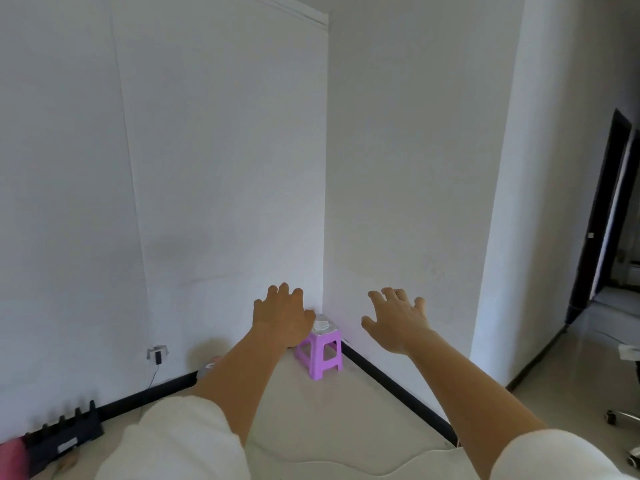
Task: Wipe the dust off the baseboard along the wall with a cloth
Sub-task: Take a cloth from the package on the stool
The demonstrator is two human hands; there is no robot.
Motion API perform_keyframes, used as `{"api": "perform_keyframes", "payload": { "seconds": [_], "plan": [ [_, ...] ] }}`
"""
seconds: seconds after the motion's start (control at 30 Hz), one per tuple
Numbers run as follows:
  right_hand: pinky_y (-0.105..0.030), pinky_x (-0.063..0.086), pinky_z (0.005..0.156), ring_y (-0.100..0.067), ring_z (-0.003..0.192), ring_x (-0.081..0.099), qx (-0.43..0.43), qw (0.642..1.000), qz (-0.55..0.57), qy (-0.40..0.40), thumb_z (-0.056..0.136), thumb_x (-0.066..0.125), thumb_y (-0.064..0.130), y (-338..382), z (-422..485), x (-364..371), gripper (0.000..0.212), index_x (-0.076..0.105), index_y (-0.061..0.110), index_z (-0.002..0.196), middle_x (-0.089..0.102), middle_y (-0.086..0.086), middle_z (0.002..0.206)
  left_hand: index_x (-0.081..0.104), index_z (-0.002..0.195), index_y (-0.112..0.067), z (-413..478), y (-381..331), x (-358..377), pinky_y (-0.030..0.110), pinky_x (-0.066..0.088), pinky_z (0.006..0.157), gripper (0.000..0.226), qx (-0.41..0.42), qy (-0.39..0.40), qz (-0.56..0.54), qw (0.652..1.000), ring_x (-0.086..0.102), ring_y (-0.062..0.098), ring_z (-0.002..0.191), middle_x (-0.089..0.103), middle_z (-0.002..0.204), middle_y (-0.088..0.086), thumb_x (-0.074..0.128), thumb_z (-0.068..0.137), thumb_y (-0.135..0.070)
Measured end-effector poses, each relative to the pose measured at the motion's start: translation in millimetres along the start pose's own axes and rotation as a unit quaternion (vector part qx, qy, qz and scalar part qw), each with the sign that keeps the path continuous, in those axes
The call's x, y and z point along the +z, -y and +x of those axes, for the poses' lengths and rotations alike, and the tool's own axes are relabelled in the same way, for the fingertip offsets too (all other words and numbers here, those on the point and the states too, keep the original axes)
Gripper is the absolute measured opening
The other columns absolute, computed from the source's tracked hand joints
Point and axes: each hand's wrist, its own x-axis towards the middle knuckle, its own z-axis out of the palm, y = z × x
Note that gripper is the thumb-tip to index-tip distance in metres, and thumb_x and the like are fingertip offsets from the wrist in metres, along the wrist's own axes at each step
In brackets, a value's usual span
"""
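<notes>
1. 2 hands are stretched forward in mid-air, backs up, neither gripping anything.
2. Left hand [282, 315]: fingers loosely bent downward and slightly apart, empty. In view it overlaps the left edge of the purple stool [320, 355]; I cannot tell whether it touches it.
3. Right hand [398, 320]: fingers spread wide, thumb out, empty, hanging in front of the right wall [408, 168].
4. Cloth [322, 324]: small white folded piece lying on the stool's seat, just right of the left hand, not held.
5. Baseboard [398, 389]: black strip along the foot of both white walls, 2 runs heading into the corner behind the stool. The left forearm hides part of the left run. Dust is too fine to see.
6. Stool stands on the pale floor [311, 420] in the corner, near both runs.
7. Left wall has a socket [157, 353] with a black plug, cable hanging down toward the baseboard.
8. Black rack [65, 434] sits on the floor at lower left, by the baseboard.
</notes>
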Motion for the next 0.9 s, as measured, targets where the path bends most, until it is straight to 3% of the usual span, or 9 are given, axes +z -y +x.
{"api": "perform_keyframes", "payload": {
  "seconds": [0.33, 0.63, 0.9],
  "plan": [
    [-0.045, 0.028, 0.104, -0.022, 0.129, 0.037, 0.016, 1.0, 0.014, 0.01, 0.099, 0.032, 0.042, -45.4, 176.6, 87.4, 0.05, 0.033, 0.016, 0.142, 0.042, -0.004, 0.14, 0.044, 0.134, -0.015, 186.3, -23.1, 82.5, 0.035, 0.039, 0.086, 0.042, 0.032, -0.031, 0.029, 0.999, 0.041, 0.022, 0.121, 0.044, 0.134, 0.003, 0.037, 0.096, -0.033],
    [-0.043, 0.03, 0.102, -0.022, 0.127, 0.039, 0.011, 1.0, 0.022, 0.018, 0.098, 0.033, 0.041, -47.8, 373.0, 192.1, 0.049, 0.033, 0.015, 0.14, 0.044, -0.003, 0.138, 0.042, 0.135, -0.016, 386.0, 15.9, 189.3, 0.037, 0.037, 0.092, 0.043, 0.052, -0.005, 0.063, 0.997, 0.041, 0.022, 0.122, 0.043, 0.136, 0.004, 0.034, 0.096, -0.033],
    [-0.043, 0.031, 0.1, -0.023, 0.127, 0.039, 0.044, 0.994, 0.065, 0.081, 0.097, 0.035, 0.04, -43.9, 546.6, 289.2, 0.05, 0.034, 0.014, 0.14, 0.043, -0.005, 0.139, 0.038, 0.141, -0.017, 558.9, 62.3, 280.8, 0.037, 0.037, 0.096, 0.047, 0.03, 0.083, 0.018, 0.996, 0.039, 0.022, 0.126, 0.04, 0.14, 0.004, 0.036, 0.096, -0.032]
  ]
}}
